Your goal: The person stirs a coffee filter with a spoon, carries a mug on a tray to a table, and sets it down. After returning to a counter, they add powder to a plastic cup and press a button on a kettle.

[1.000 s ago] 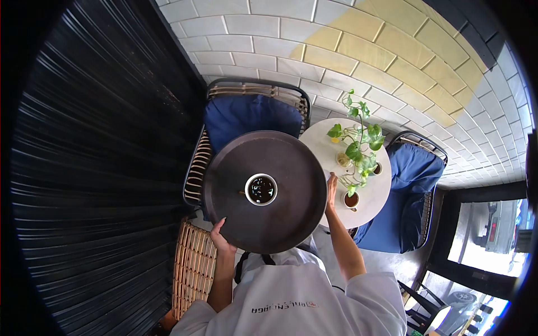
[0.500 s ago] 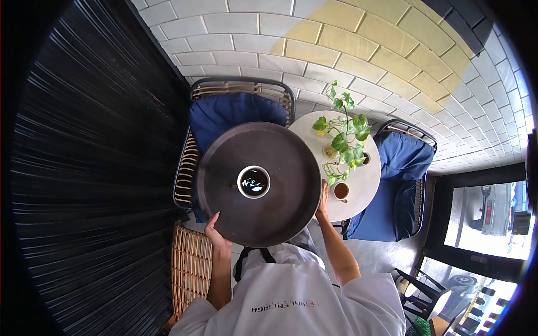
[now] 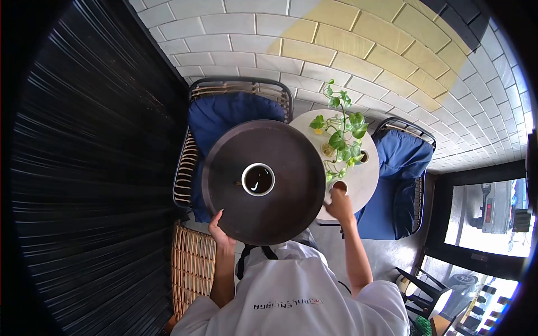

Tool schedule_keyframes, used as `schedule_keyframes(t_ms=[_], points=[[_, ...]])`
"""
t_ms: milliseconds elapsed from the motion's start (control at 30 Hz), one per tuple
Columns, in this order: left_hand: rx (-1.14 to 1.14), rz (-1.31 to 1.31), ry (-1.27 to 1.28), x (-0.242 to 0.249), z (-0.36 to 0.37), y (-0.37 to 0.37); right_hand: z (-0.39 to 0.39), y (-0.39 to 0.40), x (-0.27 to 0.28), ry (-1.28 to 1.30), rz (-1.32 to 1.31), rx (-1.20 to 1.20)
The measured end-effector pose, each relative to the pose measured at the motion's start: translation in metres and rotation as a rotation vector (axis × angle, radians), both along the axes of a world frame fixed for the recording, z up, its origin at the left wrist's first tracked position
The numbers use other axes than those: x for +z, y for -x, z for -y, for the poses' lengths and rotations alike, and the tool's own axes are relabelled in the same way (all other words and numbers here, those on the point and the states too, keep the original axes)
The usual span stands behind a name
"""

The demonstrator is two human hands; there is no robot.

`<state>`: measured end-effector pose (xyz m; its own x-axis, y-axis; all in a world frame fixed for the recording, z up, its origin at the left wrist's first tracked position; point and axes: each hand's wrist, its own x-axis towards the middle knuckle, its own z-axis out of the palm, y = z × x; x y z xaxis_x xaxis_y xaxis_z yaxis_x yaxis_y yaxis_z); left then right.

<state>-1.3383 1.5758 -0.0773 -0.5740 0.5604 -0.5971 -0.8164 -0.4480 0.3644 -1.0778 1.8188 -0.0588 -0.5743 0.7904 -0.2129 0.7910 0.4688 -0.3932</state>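
Observation:
My left hand (image 3: 221, 231) grips the near-left rim of a round dark tray (image 3: 291, 168), thumb on top of the edge. On the tray stands a white cup (image 3: 258, 179) of dark drink. My right hand (image 3: 340, 207) is at a second cup (image 3: 339, 186) of brown drink on the round white table (image 3: 367, 187); its fingers are bent and partly blurred at the cup's near side, and whether they hold it is unclear. Farther back on the table, a third cup (image 3: 364, 157) sits partly behind the leaves of a plant (image 3: 339, 139).
Chairs with blue cushions flank the table, one on the left (image 3: 232, 112) and one on the right (image 3: 384, 210). A rattan seat (image 3: 193, 260) is at the lower left. White brick wall (image 3: 241, 25) rises behind; a black chair (image 3: 420, 294) stands at lower right.
My right hand has left the tray's right rim and moved right to the cup on the table. The tray has shifted slightly right, still in my left hand.

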Motion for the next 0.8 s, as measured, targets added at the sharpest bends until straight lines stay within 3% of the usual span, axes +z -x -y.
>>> schedule_keyframes(t_ms=[67, 100, 133, 200, 400, 567, 800], points=[[-0.063, 0.025, -0.095, -0.005, 0.001, -0.001, -0.013, 0.012, 0.035, -0.103, -0.284, -0.14], [-0.066, 0.025, -0.098, -0.003, -0.001, -0.002, -0.02, 0.025, 0.067, -0.13, -0.366, -0.101], [-0.061, 0.029, -0.104, 0.0, -0.004, -0.004, -0.023, 0.036, 0.088, -0.028, -0.467, -0.122], [-0.056, 0.032, -0.111, 0.007, -0.01, -0.008, -0.027, 0.055, 0.112, 0.194, -0.637, 0.081], [-0.098, -0.016, -0.126, 0.008, -0.013, -0.014, -0.007, 0.115, 0.142, 0.201, -0.619, 0.483], [-0.117, 0.009, -0.176, 0.001, -0.011, -0.019, 0.0, 0.131, 0.125, 0.264, -0.531, 0.545], [-0.143, -0.033, -0.257, 0.0, -0.009, -0.025, 0.002, 0.133, 0.118, 0.119, -0.407, 0.577]])
